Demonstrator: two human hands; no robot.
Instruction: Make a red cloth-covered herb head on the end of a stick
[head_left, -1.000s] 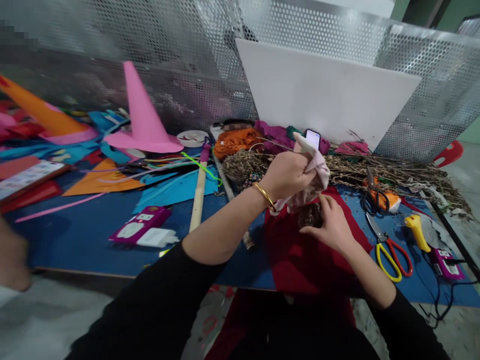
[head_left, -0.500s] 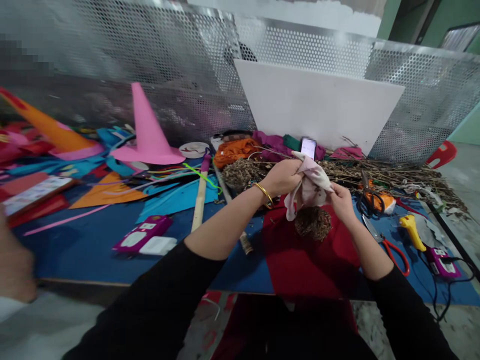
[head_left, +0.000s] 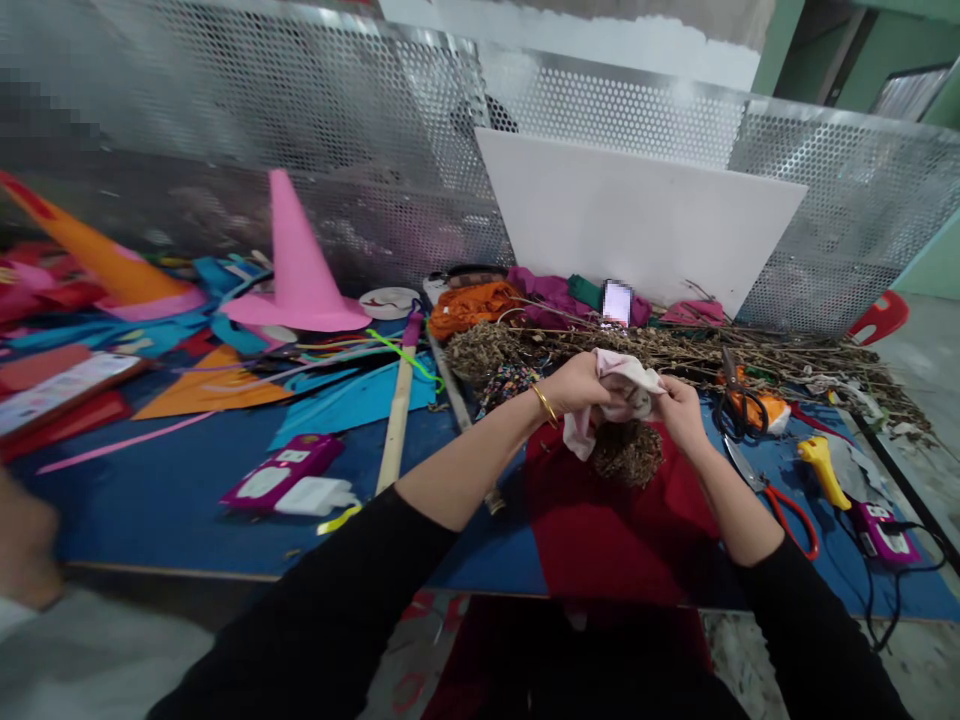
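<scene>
In the head view, a pale, pink-tinged, stained soft cloth [head_left: 628,378] is stretched between the two hands above the middle of the blue bench [head_left: 180,495]. The left hand [head_left: 576,387] has its fingers closed in on the cloth's left part, some of them hidden in the folds. The right hand [head_left: 681,412] pinches the right edge, thumb and fingertips drawn together with no gap showing. Gripping opposite sides probably lets the two hands spread or turn the fabric between them.

Just below the cloth, a rounded brown clump of dried plant matter [head_left: 628,462] sits on a dark red fabric sheet [head_left: 600,535]; whether the cloth touches its top I cannot tell. The sheet likely lies there to catch crumbs. A phone with a lit screen [head_left: 616,303] stands before the leaning white flat board [head_left: 637,215], facing the person, presumably so it can be seen. The red-handled metal scissors [head_left: 796,518] and the yellow glue gun [head_left: 823,472] lie to the right, seemingly for easy reach.
</scene>
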